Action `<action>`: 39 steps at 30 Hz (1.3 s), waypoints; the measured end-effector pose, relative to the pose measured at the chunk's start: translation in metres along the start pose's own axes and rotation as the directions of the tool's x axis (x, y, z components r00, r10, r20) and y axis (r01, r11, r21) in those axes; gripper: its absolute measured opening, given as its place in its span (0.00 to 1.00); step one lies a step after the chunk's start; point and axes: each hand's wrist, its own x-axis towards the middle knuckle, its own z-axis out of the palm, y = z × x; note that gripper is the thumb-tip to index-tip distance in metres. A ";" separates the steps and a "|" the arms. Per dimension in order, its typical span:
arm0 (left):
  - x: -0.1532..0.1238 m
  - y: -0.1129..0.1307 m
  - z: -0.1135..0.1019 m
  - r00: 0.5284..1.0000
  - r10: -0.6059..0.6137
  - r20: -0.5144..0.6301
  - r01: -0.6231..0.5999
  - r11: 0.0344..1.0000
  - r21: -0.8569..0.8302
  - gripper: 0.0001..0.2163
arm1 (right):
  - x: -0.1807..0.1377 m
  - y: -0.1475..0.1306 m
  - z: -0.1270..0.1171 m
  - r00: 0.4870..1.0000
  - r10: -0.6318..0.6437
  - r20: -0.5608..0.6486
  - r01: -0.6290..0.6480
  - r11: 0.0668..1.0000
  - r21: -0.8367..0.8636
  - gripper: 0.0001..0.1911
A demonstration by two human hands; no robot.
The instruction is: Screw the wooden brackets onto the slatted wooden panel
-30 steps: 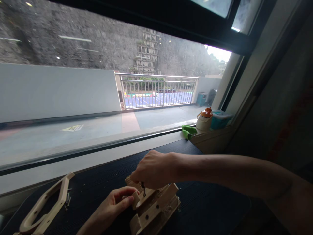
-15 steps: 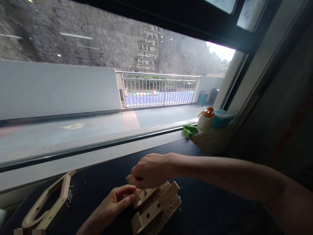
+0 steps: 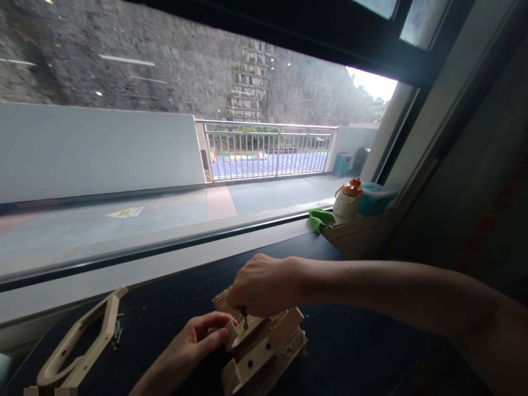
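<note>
A pale wooden assembly point(image 3: 264, 352) of stacked slotted pieces with holes lies on the dark table point(image 3: 350, 352) near its front edge. My right hand point(image 3: 262, 286) is closed in a fist above it, gripping a small dark tool whose thin tip point(image 3: 245, 320) points down into the wood. My left hand point(image 3: 192, 344) steadies the assembly from the left, thumb and fingers pinched on a small wooden tab. Sawdust flecks lie on the wood.
A second wooden frame piece point(image 3: 76, 341) lies at the left with several small screws point(image 3: 117, 331) beside it. On the sill at the right stand a green cloth point(image 3: 320, 219), a white pot with an orange lid point(image 3: 347, 199) and a teal box point(image 3: 373, 199). A large window point(image 3: 165, 137) runs behind.
My right hand has shifted slightly and turned on the tool; the tip sits a little right of before. The left hand and the wood have stayed put.
</note>
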 end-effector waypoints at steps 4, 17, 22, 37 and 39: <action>0.000 0.002 0.000 1.000 -0.010 0.004 0.010 1.000 0.002 0.22 | -0.002 0.005 0.008 0.998 0.028 -0.050 -0.025 0.998 0.051 0.10; 0.000 0.003 -0.001 1.000 -0.005 -0.022 0.006 0.998 0.056 0.25 | -0.013 0.005 0.004 0.994 0.067 -0.082 -0.067 0.998 0.003 0.15; 0.000 0.003 0.000 1.000 0.004 -0.005 -0.003 0.999 0.046 0.25 | -0.008 -0.001 -0.001 0.998 0.004 -0.066 -0.005 1.000 -0.017 0.09; 0.000 0.000 0.000 1.000 -0.013 -0.005 0.013 1.000 -0.008 0.23 | -0.003 -0.002 0.004 0.992 0.105 -0.072 -0.096 0.988 0.122 0.10; 0.002 -0.002 -0.001 0.999 -0.030 -0.015 0.030 0.999 -0.012 0.23 | -0.004 -0.005 0.005 0.990 0.116 -0.084 -0.105 0.987 0.125 0.11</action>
